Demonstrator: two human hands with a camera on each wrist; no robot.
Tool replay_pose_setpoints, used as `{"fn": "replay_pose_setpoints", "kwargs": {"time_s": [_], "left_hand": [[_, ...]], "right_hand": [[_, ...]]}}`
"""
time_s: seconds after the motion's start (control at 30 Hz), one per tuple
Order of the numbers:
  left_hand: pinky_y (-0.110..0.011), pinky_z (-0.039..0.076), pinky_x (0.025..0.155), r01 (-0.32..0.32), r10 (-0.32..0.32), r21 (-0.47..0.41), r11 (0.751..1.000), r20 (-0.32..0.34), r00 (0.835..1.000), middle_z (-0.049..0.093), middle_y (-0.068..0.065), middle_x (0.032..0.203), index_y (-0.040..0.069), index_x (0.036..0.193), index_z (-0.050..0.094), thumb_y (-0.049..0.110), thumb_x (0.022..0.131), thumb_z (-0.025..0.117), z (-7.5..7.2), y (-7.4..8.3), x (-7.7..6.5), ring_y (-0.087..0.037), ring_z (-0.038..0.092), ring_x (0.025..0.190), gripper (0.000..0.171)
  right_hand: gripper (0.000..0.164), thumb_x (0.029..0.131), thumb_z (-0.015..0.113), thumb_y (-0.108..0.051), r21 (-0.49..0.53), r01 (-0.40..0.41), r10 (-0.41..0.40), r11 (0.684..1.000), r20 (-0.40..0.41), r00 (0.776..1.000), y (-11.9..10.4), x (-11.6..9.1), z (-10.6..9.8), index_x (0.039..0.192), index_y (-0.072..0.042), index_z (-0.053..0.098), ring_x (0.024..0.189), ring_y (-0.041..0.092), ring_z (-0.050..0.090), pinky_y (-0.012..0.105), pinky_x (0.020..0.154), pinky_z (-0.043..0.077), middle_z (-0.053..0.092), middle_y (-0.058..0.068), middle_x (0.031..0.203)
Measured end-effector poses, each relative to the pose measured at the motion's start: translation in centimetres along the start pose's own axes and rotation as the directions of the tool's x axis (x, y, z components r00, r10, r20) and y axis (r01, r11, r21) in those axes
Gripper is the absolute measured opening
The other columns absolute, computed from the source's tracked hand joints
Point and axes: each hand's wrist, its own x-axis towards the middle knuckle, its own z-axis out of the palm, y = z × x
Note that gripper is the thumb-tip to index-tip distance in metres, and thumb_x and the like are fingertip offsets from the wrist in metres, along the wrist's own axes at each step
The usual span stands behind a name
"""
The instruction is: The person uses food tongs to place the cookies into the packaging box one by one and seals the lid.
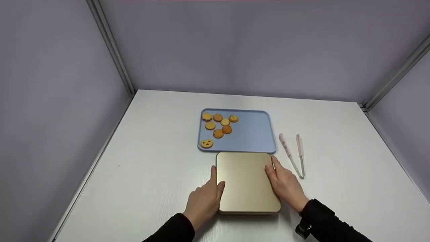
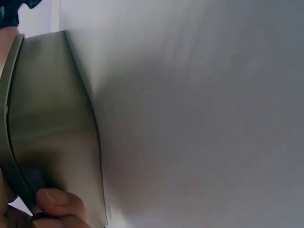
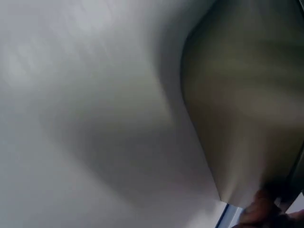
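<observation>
A gold rectangular metal tin (image 1: pixel 248 183) with its lid on stands in front of the blue tray. My left hand (image 1: pixel 204 201) grips its left side, thumb over the top edge and fingers along the wall. On the opposite side, my right hand (image 1: pixel 285 183) holds the tin with the thumb on the lid. In the left wrist view, fingertips (image 2: pixel 57 202) press the tin's side wall (image 2: pixel 52 109) just below the lid seam. The right wrist view shows the tin's wall (image 3: pixel 247 104) above the white surface, with fingers dark at the bottom corner.
Behind the tin lies a blue tray (image 1: pixel 253 131) with several cookies (image 1: pixel 218 133) on its left half. Open tongs (image 1: pixel 300 161) with pink handles lie right of it. Grey panels (image 1: pixel 235 50) enclose the white table (image 1: pixel 151 151) at the back and sides.
</observation>
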Motion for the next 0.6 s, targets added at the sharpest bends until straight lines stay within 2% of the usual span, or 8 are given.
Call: {"fn": "replay_pose_setpoints", "kwargs": {"time_s": [0.1, 0.23, 0.3, 0.37, 0.43, 0.5, 0.6], "left_hand": [[-0.054, 0.059, 0.07, -0.004, 0.004, -0.025, 1.0, -0.013, 1.0, 0.069, -0.022, 0.126, -0.004, 0.158, 0.029, 0.043, 0.111, 0.034, 0.1, 0.0, 0.0, -0.042, 0.072, 0.087, 0.067], [-0.057, 0.058, 0.071, 0.028, -0.03, -0.102, 0.994, -0.014, 0.999, 0.069, -0.024, 0.126, 0.0, 0.157, 0.033, 0.045, 0.111, 0.036, 0.0, -0.1, 0.4, -0.044, 0.072, 0.088, 0.065], [-0.059, 0.058, 0.076, 0.053, -0.055, -0.15, 0.987, -0.01, 0.998, 0.065, -0.024, 0.133, 0.001, 0.156, 0.034, 0.046, 0.11, 0.037, -0.1, -0.3, 0.8, -0.046, 0.071, 0.094, 0.064], [-0.06, 0.057, 0.08, 0.07, -0.073, -0.193, 0.979, -0.01, 0.997, 0.06, -0.024, 0.139, 0.003, 0.156, 0.034, 0.046, 0.11, 0.038, -0.3, -0.4, 1.4, -0.046, 0.069, 0.098, 0.064], [-0.058, 0.056, 0.082, 0.063, -0.07, -0.229, 0.972, -0.024, 0.997, 0.054, -0.025, 0.14, 0.001, 0.156, 0.034, 0.046, 0.109, 0.04, -0.5, -0.6, 2.3, -0.044, 0.066, 0.101, 0.065], [-0.057, 0.054, 0.089, 0.057, -0.071, -0.273, 0.96, -0.042, 0.997, 0.048, -0.024, 0.139, -0.001, 0.156, 0.034, 0.045, 0.109, 0.042, -0.7, -0.7, 3.2, -0.042, 0.061, 0.111, 0.066], [-0.056, 0.05, 0.098, 0.018, -0.043, -0.321, 0.947, -0.073, 0.996, 0.04, -0.024, 0.141, -0.002, 0.155, 0.035, 0.04, 0.109, 0.044, -0.8, -0.7, 4.6, -0.042, 0.049, 0.124, 0.063]], "right_hand": [[0.065, 0.11, 0.044, -0.037, -0.007, -0.01, 0.01, 1.0, 0.017, 1.0, -0.1, -0.5, 0.1, 0.155, 0.008, 0.033, 0.13, 0.048, 0.054, 0.059, 0.106, 0.047, 0.051, 0.033, 0.146], [0.066, 0.11, 0.044, -0.038, -0.012, -0.011, 0.011, 1.0, 0.004, 1.0, -0.1, -0.6, 0.3, 0.155, 0.009, 0.031, 0.13, 0.048, 0.054, 0.06, 0.106, 0.047, 0.052, 0.032, 0.145], [0.065, 0.11, 0.045, -0.037, -0.012, -0.014, 0.013, 1.0, -0.007, 1.0, -0.1, -0.5, 0.3, 0.155, 0.009, 0.033, 0.123, 0.048, 0.058, 0.059, 0.101, 0.049, 0.055, 0.031, 0.139], [0.064, 0.109, 0.047, -0.036, 0.005, -0.026, 0.026, 1.0, -0.01, 1.0, 0.0, -0.3, 0.3, 0.155, 0.008, 0.034, 0.109, 0.043, 0.063, 0.055, 0.094, 0.052, 0.058, 0.027, 0.129], [0.063, 0.109, 0.049, -0.033, 0.026, -0.026, 0.026, 0.999, -0.021, 0.999, 0.0, 0.0, 0.2, 0.155, 0.007, 0.035, 0.097, 0.036, 0.062, 0.051, 0.087, 0.053, 0.057, 0.024, 0.12], [0.062, 0.108, 0.052, -0.029, 0.058, -0.005, 0.007, 0.998, -0.035, 0.999, 0.1, 0.3, 0.1, 0.154, 0.008, 0.035, 0.094, 0.032, 0.059, 0.049, 0.084, 0.052, 0.055, 0.023, 0.117], [0.06, 0.107, 0.054, -0.024, 0.095, 0.062, -0.055, 0.994, -0.065, 0.996, 0.2, 1.0, 0.1, 0.153, 0.009, 0.035, 0.111, 0.041, 0.058, 0.055, 0.097, 0.049, 0.053, 0.03, 0.127]]}}
